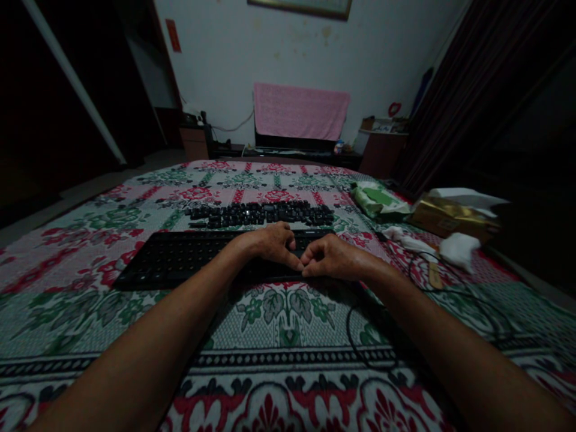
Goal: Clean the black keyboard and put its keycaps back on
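A black keyboard (175, 257) lies on a flower-patterned bed cover (279, 312), its keys taken off. The loose black keycaps (261, 213) lie in rows just behind it. My left hand (270, 243) and my right hand (333, 257) rest together on the keyboard's right end. Their fingers are curled and the fingertips meet in a pinch. What they pinch is too small and dark to make out. A black cable (360, 342) runs from the keyboard toward me and loops to the right.
To the right lie a green-and-white packet (378, 201), a gold box (450, 217), white tissues (456, 247) and a small tool (434, 277). Behind the bed stand a screen draped with a pink cloth (300, 111), low cabinets and a dark curtain (472, 90).
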Demonstrator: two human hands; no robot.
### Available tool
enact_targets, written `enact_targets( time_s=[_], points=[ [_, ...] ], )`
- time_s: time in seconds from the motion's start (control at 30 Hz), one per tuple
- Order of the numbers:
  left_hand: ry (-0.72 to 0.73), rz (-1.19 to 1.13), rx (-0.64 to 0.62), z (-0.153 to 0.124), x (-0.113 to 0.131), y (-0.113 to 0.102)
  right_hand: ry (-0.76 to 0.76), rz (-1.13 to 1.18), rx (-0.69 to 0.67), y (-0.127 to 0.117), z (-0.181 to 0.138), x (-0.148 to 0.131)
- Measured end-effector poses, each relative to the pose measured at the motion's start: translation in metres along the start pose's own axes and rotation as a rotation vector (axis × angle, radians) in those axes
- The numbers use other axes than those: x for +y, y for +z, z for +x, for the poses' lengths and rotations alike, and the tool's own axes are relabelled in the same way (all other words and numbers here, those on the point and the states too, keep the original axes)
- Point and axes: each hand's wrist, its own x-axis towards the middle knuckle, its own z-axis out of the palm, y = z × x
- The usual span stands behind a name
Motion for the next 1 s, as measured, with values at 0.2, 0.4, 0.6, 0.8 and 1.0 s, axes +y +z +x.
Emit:
enact_targets(
  time_s=[0.2, 0.4, 0.6, 0.8, 1.0],
  points=[
    [-0.006, 0.0, -0.007, -0.0023, 0.0022, -0.0012, -0.011, 0.043, -0.007, -0.0005, 0.0006, 0.0028],
    [-0.002, -0.001, -0.002, -0.0019, 0.0016, 0.0005, -0.024, 0.048, -0.035, -0.0018, 0.0024, 0.0054],
    [-0.01, 0.007, 0.001, -0.0014, 0.0017, 0.0004, -0.043, 0.043, -0.06, -0.003, 0.0023, 0.0061],
    [-0.016, -0.005, 0.001, -0.0019, 0.0028, 0.0003, -0.042, 0.014, -0.049, -0.0028, 0.0006, 0.0024],
    [0.009, 0.035, -0.011, -0.0013, 0.0022, 0.0007, -0.047, -0.004, -0.023, -0.0013, 0.0003, 0.0024]
  ],
)
